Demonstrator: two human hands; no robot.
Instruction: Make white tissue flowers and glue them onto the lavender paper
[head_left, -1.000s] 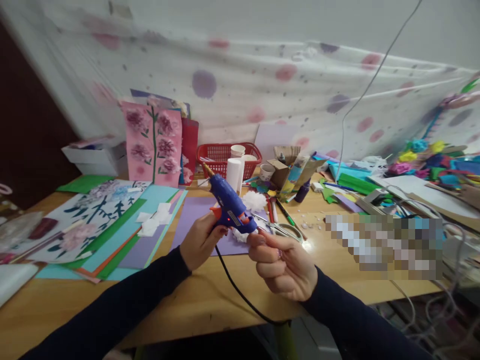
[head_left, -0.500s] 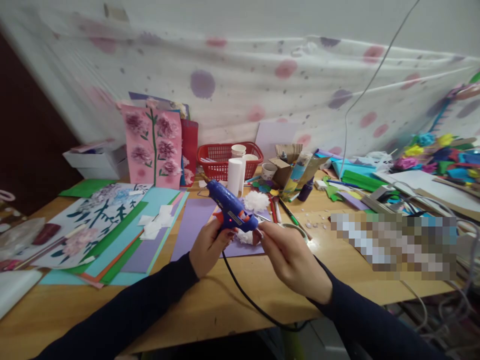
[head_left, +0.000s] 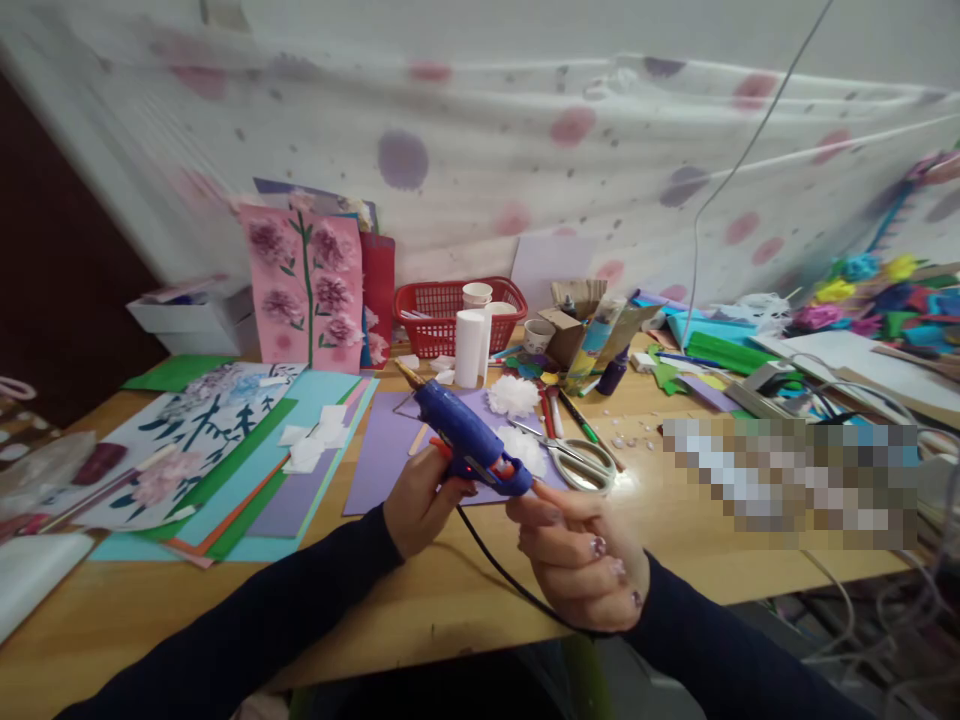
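Observation:
A blue glue gun [head_left: 469, 435] points up and to the left over a purple sheet [head_left: 379, 440]. My left hand [head_left: 420, 505] is wrapped round its handle. At the gun's rear end, my right hand [head_left: 589, 565] is closed, thumb and forefinger pinched at the back opening; what they hold is too small to make out. White paper flowers [head_left: 513, 396] lie on the sheet just behind the gun. Scissors [head_left: 581, 465] rest right of the gun, above my right hand. A black cord hangs from the gun.
A red basket [head_left: 427, 310] with paper cups, a white roll [head_left: 469, 348], pens and glue bottles stand behind. Coloured sheets [head_left: 262, 500] and a pink flower picture [head_left: 300, 290] are at the left. Cables and a power strip [head_left: 780, 390] lie at the right.
My right hand has turned and dropped slightly, its curled fingers now facing the camera. The gun's rear has shifted a little right and down, and the scissors show more fully.

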